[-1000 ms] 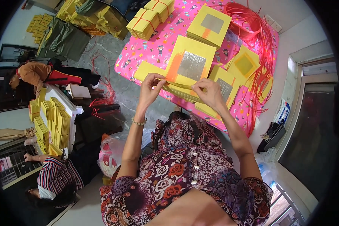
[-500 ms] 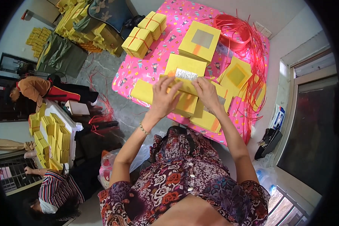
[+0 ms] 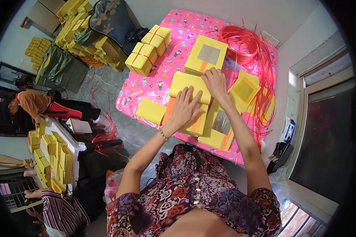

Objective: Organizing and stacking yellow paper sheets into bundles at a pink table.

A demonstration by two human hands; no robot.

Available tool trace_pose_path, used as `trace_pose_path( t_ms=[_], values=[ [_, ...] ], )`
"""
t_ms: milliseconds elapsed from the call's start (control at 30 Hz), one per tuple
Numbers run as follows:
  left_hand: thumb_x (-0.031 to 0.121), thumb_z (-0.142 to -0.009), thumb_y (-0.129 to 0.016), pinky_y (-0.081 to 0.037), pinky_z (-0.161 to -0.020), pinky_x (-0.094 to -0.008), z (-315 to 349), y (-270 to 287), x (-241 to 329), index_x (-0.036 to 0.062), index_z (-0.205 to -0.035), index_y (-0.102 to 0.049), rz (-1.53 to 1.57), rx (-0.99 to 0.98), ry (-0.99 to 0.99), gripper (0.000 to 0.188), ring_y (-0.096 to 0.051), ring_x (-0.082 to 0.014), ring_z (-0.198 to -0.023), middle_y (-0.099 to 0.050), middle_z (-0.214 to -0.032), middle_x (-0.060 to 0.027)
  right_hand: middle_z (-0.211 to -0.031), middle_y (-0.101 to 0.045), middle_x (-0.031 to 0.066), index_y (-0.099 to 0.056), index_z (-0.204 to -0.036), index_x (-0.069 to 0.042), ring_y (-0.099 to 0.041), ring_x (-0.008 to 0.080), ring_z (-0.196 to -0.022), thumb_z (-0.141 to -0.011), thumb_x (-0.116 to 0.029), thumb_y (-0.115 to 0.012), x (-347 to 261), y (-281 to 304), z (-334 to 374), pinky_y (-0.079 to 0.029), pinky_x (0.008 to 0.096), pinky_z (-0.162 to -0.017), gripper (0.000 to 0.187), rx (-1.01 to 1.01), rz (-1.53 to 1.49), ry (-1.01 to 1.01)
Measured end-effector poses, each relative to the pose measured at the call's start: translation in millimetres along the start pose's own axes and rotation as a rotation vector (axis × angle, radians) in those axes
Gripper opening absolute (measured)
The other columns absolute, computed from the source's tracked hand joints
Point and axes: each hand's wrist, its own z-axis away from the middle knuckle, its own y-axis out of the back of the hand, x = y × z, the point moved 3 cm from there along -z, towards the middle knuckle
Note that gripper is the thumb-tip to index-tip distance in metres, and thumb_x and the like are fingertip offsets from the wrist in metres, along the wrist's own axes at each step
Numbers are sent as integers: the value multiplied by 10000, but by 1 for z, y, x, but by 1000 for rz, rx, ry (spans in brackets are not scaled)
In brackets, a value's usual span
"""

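Directly in front of me, a yellow paper sheet [image 3: 188, 83] is folded over on a stack of yellow joss paper [image 3: 194, 125]; an orange band shows beneath it. My left hand [image 3: 186, 108] lies flat on the stack with its fingers spread, their tips on the folded sheet's near edge. At the sheet's right end, my right hand [image 3: 215, 82] rests with slightly bent fingers, seemingly pressing down. Behind it stands a taller yellow stack [image 3: 211, 43] with a silver square on top. Another yellow stack [image 3: 215, 134] with a silver patch lies under my right forearm.
Red plastic straps [image 3: 261, 67] lie coiled along the pink tablecloth's right side. Two tied yellow bundles [image 3: 142, 57] stand at back left, a flat yellow stack [image 3: 151, 111] nearer. Two people work left at a white table [image 3: 73, 148] with yellow stacks. A window is right.
The yellow sheet, held raised between both hands before, now lies folded over on the stack. My left hand has flattened onto it; my right hand has moved to its far right end.
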Motion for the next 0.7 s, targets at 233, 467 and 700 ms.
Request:
trace_pose_path(
  t_ms=[233, 467, 700],
  values=[
    [432, -924, -576, -237, -1142, -546, -5, -1, 0, 104, -1483, -375, 48, -13, 1, 678, -313, -454, -1364, -339, -1475, -286, -999, -664, 148, -694, -1041, -41, -617, 346, -982, -937, -268, -599, -11, -22, -16, -485, 466, -850, 267, -276, -159, -51],
    [454, -924, -572, -236, -1138, -567, -1, -8, -6, 128, -1496, -370, 84, -45, 14, 689, -290, -461, -1381, -317, -1496, -281, -1079, -645, 160, -644, -1161, -34, -600, 342, -1070, -949, -268, -588, -17, -26, -14, -439, 460, -937, 321, -367, -207, -111],
    [502, -930, -548, -216, -1144, -573, 1, -12, -11, 78, -1487, -363, 123, -43, 8, 724, -253, -470, -1402, -284, -1519, -285, -1078, -633, 163, -638, -1158, -31, -599, 344, -1067, -944, -250, -593, -18, -27, -15, -435, 455, -938, 310, -369, -194, -102]
  ],
)
